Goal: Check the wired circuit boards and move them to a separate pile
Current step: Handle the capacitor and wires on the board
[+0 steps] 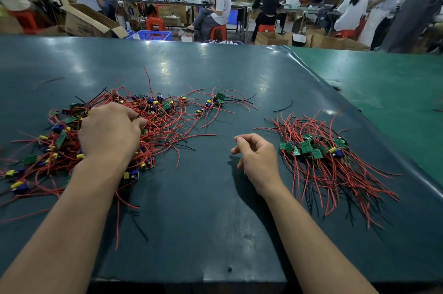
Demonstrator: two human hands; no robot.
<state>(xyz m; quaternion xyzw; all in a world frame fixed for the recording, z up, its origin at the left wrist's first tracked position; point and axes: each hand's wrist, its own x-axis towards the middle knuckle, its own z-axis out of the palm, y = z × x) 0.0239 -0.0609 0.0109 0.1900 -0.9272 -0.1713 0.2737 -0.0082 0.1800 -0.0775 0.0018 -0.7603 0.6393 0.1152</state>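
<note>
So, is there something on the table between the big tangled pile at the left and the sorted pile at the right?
Only the right hand hovers there, holding nothing. The dark green table mat is bare between the tangled red-wired boards and the sorted pile.

1. A bare strip of surface (211, 198) lies open between the tangled left pile (100, 135) and the sorted right pile (330, 164); the right hand (257, 158) hovers there.
2. Far surface stays bare; a small board cluster (215, 100) and stray black wire (284, 107) interrupt the middle.
</note>
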